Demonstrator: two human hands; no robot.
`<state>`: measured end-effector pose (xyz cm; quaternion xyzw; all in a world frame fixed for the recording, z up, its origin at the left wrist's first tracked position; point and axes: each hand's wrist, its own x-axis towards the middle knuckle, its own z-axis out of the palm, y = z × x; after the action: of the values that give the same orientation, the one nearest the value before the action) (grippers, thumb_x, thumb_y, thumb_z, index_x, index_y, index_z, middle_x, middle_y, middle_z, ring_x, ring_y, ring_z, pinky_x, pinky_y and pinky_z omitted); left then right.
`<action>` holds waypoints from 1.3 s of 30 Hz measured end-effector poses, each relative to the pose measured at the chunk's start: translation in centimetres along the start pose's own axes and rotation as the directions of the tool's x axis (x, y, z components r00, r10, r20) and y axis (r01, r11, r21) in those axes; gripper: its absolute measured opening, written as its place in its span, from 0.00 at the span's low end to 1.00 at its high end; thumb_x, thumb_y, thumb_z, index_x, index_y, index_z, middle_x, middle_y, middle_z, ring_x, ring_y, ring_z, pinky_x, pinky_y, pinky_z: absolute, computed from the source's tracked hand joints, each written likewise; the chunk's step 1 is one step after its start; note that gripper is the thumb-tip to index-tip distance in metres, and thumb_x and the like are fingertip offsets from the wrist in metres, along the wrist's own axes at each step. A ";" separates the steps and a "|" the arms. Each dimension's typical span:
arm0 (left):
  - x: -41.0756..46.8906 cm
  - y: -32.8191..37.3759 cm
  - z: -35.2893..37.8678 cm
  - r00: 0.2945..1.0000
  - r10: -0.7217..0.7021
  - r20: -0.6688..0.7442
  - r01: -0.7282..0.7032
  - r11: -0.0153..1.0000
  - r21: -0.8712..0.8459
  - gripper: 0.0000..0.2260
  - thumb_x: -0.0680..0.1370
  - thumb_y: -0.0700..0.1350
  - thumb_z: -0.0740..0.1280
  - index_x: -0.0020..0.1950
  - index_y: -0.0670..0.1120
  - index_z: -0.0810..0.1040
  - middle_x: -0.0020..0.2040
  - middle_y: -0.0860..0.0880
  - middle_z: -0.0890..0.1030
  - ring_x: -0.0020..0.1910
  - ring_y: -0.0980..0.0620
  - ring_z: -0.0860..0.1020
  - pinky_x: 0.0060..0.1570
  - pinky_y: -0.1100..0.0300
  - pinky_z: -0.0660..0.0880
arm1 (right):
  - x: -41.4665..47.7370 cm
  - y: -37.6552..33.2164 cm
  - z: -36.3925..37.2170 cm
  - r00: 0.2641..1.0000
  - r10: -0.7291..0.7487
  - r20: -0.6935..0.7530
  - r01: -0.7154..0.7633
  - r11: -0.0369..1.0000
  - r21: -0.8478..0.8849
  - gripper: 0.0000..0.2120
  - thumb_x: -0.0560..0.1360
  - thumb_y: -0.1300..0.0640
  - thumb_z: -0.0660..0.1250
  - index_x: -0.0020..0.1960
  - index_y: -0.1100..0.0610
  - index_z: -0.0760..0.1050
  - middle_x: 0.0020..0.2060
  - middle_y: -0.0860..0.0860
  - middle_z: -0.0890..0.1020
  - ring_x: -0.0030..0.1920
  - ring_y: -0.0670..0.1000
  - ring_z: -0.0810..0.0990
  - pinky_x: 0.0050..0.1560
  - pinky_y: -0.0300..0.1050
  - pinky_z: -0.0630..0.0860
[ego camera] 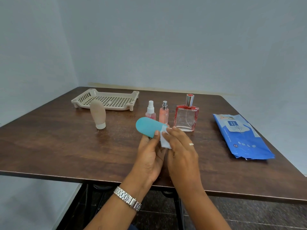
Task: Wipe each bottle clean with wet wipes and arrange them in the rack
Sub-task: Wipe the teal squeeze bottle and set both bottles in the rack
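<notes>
My left hand point(150, 156) grips a teal squeeze bottle point(148, 127), tilted with its rounded end up and to the left. My right hand point(181, 150) presses a white wet wipe point(164, 141) against the bottle's lower end. A beige squeeze bottle point(98, 115) stands cap-down at the left. A small pink spray bottle point(150, 111), a slim pink perfume bottle point(164, 113) and a square red-edged glass perfume bottle point(186, 116) stand in a row behind my hands. The beige slotted rack point(106, 101) sits empty at the far left.
A blue pack of wet wipes point(240, 135) lies flat on the right side of the dark wooden table point(58, 146). The table's front edge runs just below my wrists. Walls close in behind and to the left.
</notes>
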<state>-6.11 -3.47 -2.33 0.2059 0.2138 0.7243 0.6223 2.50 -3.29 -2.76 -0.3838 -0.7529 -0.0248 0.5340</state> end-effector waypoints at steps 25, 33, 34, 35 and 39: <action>0.0 -1.0 -0.2 0.974 0.152 0.166 -0.214 0.857 0.469 0.16 0.77 0.46 0.66 0.65 0.55 0.70 0.63 0.45 0.79 0.65 0.44 0.74 0.68 0.43 0.67 | 2.1 0.8 -3.3 0.515 0.446 0.732 -0.857 0.286 0.428 0.13 0.77 0.45 0.60 0.43 0.53 0.75 0.27 0.47 0.71 0.28 0.43 0.70 0.29 0.37 0.69; 0.2 -1.5 -0.4 0.964 0.218 0.154 -0.267 0.781 0.565 0.23 0.79 0.40 0.62 0.74 0.47 0.63 0.60 0.49 0.80 0.60 0.53 0.78 0.63 0.57 0.73 | 2.1 -0.1 -1.9 0.638 0.580 0.507 -0.747 0.305 0.591 0.09 0.78 0.58 0.62 0.58 0.54 0.74 0.51 0.50 0.82 0.52 0.46 0.81 0.54 0.44 0.78; 0.2 -1.6 -0.4 0.961 0.224 0.161 -0.276 0.768 0.578 0.23 0.79 0.41 0.62 0.74 0.48 0.62 0.60 0.49 0.80 0.60 0.53 0.78 0.63 0.57 0.73 | 2.2 -0.3 -1.8 0.650 0.580 0.491 -0.726 0.285 0.626 0.09 0.79 0.60 0.61 0.58 0.55 0.75 0.51 0.50 0.82 0.53 0.47 0.81 0.55 0.45 0.77; 0.1 -1.6 -0.3 0.958 0.231 0.170 -0.286 0.756 0.588 0.24 0.78 0.43 0.62 0.74 0.48 0.62 0.60 0.49 0.80 0.61 0.53 0.78 0.63 0.56 0.73 | 2.1 -0.5 -1.7 0.662 0.593 0.459 -0.707 0.292 0.644 0.09 0.79 0.61 0.61 0.56 0.54 0.76 0.50 0.50 0.83 0.53 0.48 0.81 0.56 0.45 0.77; 0.0 -1.6 -0.3 0.938 0.293 0.184 -0.344 0.732 0.588 0.18 0.80 0.40 0.61 0.68 0.52 0.65 0.57 0.51 0.80 0.58 0.56 0.79 0.57 0.62 0.74 | 1.5 -0.1 -1.2 0.702 0.668 0.246 -0.676 0.518 0.524 0.13 0.74 0.59 0.68 0.59 0.55 0.78 0.47 0.47 0.84 0.49 0.46 0.82 0.53 0.50 0.79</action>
<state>-4.99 -3.26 -3.50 0.4579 0.3735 0.7028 0.3961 3.16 -3.06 -0.97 -0.4628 -0.5192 0.4155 0.5861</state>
